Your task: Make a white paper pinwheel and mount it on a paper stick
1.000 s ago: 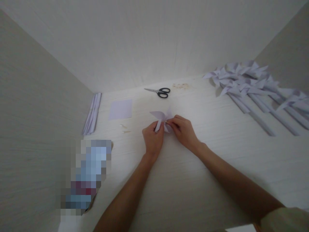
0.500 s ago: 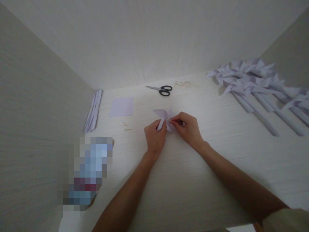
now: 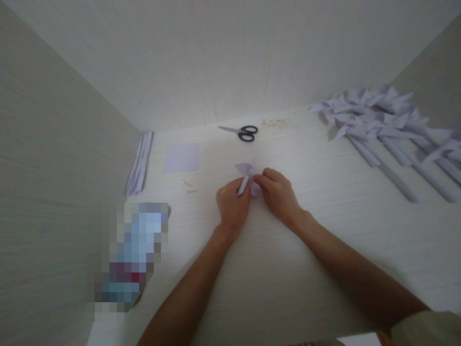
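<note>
Head | pale lilac folded paper pinwheel (image 3: 247, 172) | left hand (image 3: 232, 205), right hand (image 3: 279, 194) both pinching it

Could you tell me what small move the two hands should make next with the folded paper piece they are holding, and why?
Probably press the meeting flaps together at the middle. The left hand and right hand both pinch the pale paper pinwheel just above the table, and its blades look loosely gathered, unlike the finished pinwheels with handles lying at the far right.
</note>
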The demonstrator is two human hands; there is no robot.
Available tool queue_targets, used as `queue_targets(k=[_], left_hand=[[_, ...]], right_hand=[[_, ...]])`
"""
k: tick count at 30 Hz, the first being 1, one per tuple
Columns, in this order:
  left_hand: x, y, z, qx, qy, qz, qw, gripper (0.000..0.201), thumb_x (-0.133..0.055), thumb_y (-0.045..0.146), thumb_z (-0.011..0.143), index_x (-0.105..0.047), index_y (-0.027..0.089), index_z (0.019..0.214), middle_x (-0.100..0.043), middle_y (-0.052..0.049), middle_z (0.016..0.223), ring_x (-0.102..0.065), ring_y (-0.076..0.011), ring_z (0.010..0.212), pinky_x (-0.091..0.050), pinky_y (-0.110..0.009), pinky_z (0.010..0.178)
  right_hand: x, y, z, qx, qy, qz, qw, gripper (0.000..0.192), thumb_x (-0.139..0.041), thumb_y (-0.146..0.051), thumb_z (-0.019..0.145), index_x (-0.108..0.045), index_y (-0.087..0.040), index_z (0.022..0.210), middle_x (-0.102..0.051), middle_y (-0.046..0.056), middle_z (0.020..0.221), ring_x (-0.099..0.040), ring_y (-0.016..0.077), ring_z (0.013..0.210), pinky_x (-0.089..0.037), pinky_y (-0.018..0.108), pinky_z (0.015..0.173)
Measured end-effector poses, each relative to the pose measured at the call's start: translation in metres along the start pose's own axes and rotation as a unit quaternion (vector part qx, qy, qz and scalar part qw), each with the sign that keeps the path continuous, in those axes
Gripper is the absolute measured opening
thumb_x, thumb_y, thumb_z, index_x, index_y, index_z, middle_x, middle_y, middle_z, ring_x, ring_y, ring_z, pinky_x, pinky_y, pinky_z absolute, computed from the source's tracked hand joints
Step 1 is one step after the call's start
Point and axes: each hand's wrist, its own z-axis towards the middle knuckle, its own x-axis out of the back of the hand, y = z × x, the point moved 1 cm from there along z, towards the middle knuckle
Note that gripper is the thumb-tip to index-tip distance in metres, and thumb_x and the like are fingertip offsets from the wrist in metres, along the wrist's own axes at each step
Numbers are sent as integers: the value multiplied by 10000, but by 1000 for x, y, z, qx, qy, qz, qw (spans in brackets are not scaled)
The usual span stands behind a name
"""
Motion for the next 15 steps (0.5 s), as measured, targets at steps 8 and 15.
queue_targets(k=[8,15], left_hand=[[-2,-3,-1,-14,-11,10,1000,219,-433,242,742,-626,149,698,-595,-9,598,-484,-99,543,-339,-209,533],[-3,-4,0,3,-20,-4,1000,249,-419,276,753,-625,146,701,-595,-14,604,-482,-100,543,-348,-212,537]], right_hand=[[-1,-1,0,-7,43,15,999,245,-394,-128,790,-613,-152,683,-444,36,617,-409,147,592,-344,261,545],[-1,3,0,-9,46,51,998,228,-406,-140,792,-621,-149,713,-414,24,611,-405,141,589,-340,255,527]])
